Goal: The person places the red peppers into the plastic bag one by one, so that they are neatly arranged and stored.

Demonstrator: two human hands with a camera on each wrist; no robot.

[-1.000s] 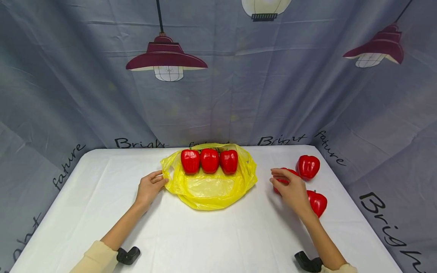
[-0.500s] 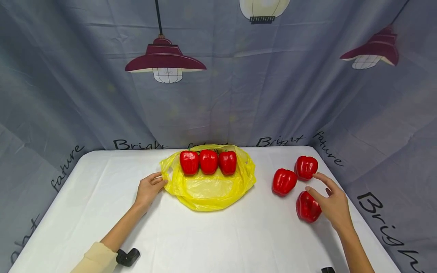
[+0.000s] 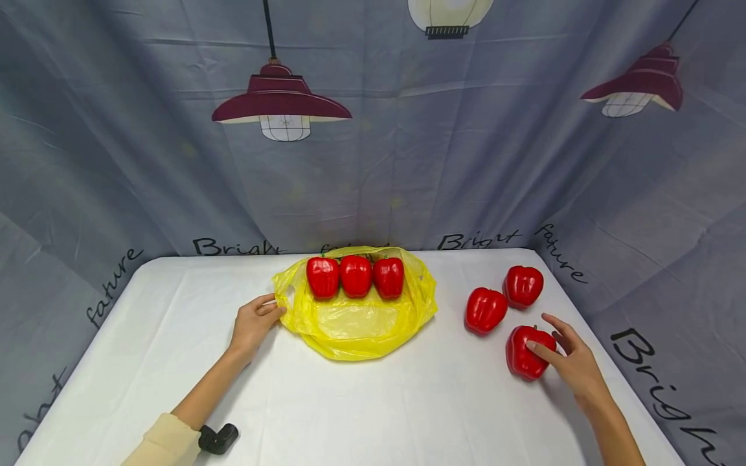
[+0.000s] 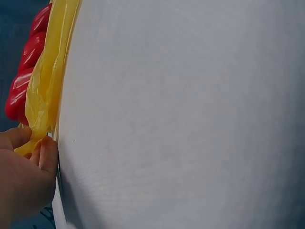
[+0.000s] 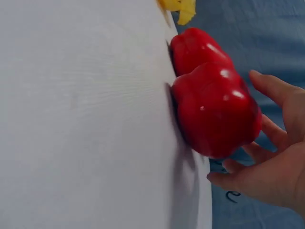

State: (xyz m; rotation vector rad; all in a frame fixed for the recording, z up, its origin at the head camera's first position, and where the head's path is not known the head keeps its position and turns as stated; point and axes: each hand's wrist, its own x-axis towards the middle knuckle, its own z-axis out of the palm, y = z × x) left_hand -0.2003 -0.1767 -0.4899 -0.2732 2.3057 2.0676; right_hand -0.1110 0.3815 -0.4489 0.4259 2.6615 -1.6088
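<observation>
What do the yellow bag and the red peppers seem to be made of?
Yellow bag: probably thin plastic film with a slight sheen; it crumples into fine creases.
Red peppers: smooth and glossy, with sharp highlights; possibly moulded plastic, though real pepper skin could look similar.

L hand (image 4: 28,179) in pinch grip, R hand (image 3: 574,364) w/ thumb & fingers spread.

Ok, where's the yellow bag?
Head view: the yellow bag sits at the far middle of the table, its left edge pinched by the left hand.
</observation>
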